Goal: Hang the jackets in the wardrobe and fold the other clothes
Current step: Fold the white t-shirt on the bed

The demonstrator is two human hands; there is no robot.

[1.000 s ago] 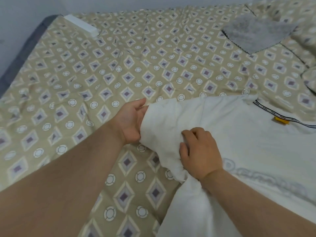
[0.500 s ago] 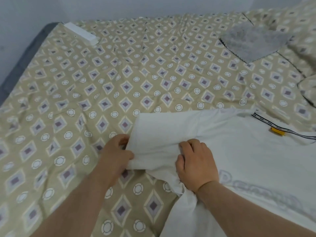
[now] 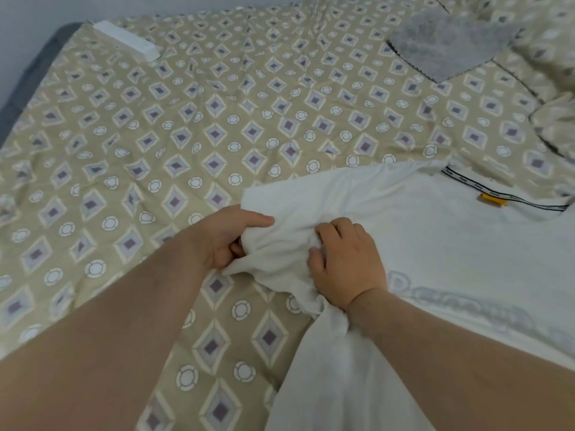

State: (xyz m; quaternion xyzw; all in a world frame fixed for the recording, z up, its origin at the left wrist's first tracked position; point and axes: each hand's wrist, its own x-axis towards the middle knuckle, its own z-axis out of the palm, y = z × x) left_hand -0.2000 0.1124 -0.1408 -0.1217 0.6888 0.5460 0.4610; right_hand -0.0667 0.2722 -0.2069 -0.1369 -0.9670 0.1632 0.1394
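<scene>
A white T-shirt [image 3: 435,250] lies spread on the bed at the right, collar with a black taped band and a yellow tag toward the far right, grey lettering across its chest. Its left sleeve [image 3: 280,231] is bunched up between my hands. My left hand [image 3: 227,241] grips the sleeve's outer edge, thumb on top and fingers curled under the cloth. My right hand [image 3: 345,259] clutches the cloth at the sleeve's base, fingers curled into the wrinkles.
The bed is covered by a beige quilt [image 3: 186,135] with a diamond and circle pattern. A grey cloth [image 3: 448,45] lies at the far right, a white flat object [image 3: 127,40] at the far left corner, rumpled bedding [image 3: 557,98] at the right edge.
My left hand shifted along the sleeve's edge and now bunches it toward my right hand, which stays clamped at the sleeve's base. The sleeve went from stretched flat to crumpled.
</scene>
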